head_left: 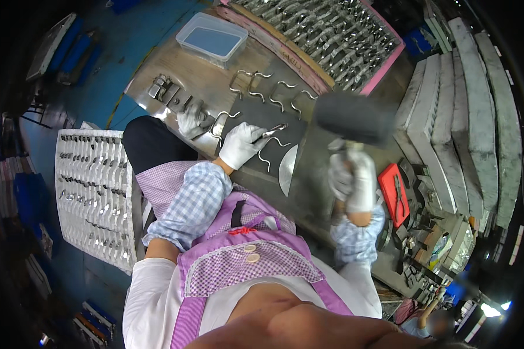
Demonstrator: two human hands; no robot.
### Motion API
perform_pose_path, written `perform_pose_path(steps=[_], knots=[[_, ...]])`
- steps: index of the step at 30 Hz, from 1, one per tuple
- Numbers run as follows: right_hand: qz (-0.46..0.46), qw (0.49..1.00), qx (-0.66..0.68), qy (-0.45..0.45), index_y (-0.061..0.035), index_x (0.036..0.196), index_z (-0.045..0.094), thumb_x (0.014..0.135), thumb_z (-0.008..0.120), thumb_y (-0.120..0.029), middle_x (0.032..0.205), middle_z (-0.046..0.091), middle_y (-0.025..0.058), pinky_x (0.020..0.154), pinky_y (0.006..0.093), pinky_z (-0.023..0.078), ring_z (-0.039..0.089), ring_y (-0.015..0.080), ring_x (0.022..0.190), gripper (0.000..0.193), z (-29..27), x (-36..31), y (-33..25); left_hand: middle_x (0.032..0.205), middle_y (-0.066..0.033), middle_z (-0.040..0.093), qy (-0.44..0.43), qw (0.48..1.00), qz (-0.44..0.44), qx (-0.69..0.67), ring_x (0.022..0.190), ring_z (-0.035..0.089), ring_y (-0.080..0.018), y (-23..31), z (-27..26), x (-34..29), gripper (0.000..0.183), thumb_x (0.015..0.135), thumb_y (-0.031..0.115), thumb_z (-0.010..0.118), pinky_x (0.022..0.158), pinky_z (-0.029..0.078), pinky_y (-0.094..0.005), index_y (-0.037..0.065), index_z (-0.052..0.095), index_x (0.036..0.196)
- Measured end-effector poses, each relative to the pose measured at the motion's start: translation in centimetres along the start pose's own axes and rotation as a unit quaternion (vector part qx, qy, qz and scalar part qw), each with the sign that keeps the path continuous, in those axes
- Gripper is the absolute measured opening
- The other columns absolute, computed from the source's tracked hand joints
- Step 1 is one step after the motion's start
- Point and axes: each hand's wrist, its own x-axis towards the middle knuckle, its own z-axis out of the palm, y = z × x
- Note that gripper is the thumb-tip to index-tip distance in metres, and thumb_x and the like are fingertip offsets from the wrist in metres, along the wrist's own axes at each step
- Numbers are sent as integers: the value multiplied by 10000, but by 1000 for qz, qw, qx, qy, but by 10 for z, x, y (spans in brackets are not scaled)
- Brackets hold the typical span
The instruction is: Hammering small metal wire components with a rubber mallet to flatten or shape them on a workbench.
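My left hand, in a white glove, is closed around a shiny metal piece over a dark mat on the bench. A curved metal rod lies just beyond its fingers. My right hand, gloved too and smeared by motion, grips the handle of a mallet with a large black head, raised to the right of the mat. Several bent metal rods lie along the mat's far edge. A rounded bright metal plate sits near my left hand.
A clear plastic tub stands at the far left of the bench, near metal blocks and a crumpled glove. A pink-edged tray of metal parts is at the back. Stacked panels and a red tray are right; a parts rack left.
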Motion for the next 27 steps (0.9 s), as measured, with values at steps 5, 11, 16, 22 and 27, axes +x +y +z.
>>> perform_pose_path(steps=[5, 11, 16, 22, 27], knots=[[-431, 892, -134, -13, 18, 1104, 602, 916, 654, -328, 748, 552, 57, 441, 262, 370, 456, 101, 531, 397, 25, 18, 22, 813, -40, 653, -15, 1000, -13, -3, 759, 613, -265, 2, -1, -5, 198, 782, 246, 754, 696, 518, -398, 128, 722, 939], [-126, 697, -681, 186, -82, 976, 705, 814, 694, -264, 918, 697, 197, 797, 421, 534, 678, 345, 894, 245, -89, 23, 122, 822, -97, 659, -71, 993, -81, 44, 788, 642, -296, 13, -4, 10, 191, 816, 286, 694, 725, 531, -422, 115, 722, 897], [2, 571, -700, 429, -154, 953, 712, 727, 747, -391, 920, 717, 112, 750, 430, 526, 684, 312, 839, 330, -129, -17, 89, 886, -122, 716, -84, 917, -312, -234, 730, 676, -218, 36, -17, 16, 273, 884, 268, 669, 685, 536, -340, 13, 693, 980], [-175, 541, -763, 307, -166, 1277, 588, 735, 770, -353, 965, 652, 60, 759, 440, 498, 631, 307, 894, 601, -42, 43, 164, 597, 60, 385, -70, 583, -532, -610, 475, 417, -68, 74, -20, -12, 530, 965, 537, 550, 443, 475, -271, 19, 653, 1008], [-71, 734, -616, 278, -117, 1392, 465, 721, 787, -353, 939, 637, 62, 733, 405, 497, 627, 281, 889, 781, -26, 62, 197, 467, 47, 288, -92, 552, -541, -628, 347, 363, -96, 84, -19, -20, 528, 949, 541, 567, 336, 404, -248, 20, 652, 965]])
